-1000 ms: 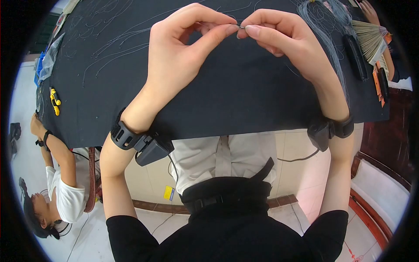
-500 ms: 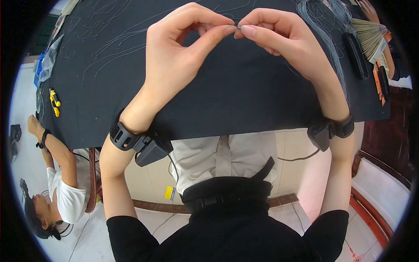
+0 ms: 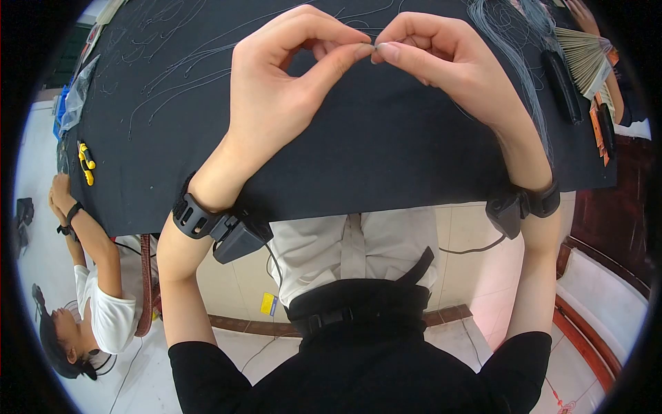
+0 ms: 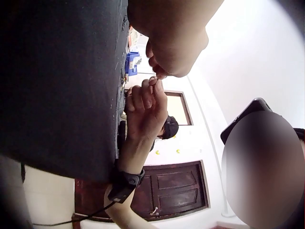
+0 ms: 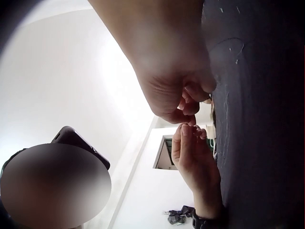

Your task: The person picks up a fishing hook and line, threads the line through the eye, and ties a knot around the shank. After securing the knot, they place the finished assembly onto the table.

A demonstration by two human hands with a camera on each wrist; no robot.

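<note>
Above the black-covered table, the left hand and right hand meet fingertip to fingertip. Between thumbs and forefingers they pinch a thin grey cord, mostly hidden by the fingers. In the left wrist view the left hand is at the top and the right hand below it, tips meeting. The right wrist view has the right hand above and the left hand below. Whether the cord is knotted cannot be told.
Loose cords lie on the black cloth at the left. A grey cord bundle, a black case and a fanned stack are at the right. Yellow-black pliers lie far left, near a seated person.
Both hands have shifted slightly left, and their fingertips are closer together, with less cord showing between them. The person at the left has moved their hands a little.
</note>
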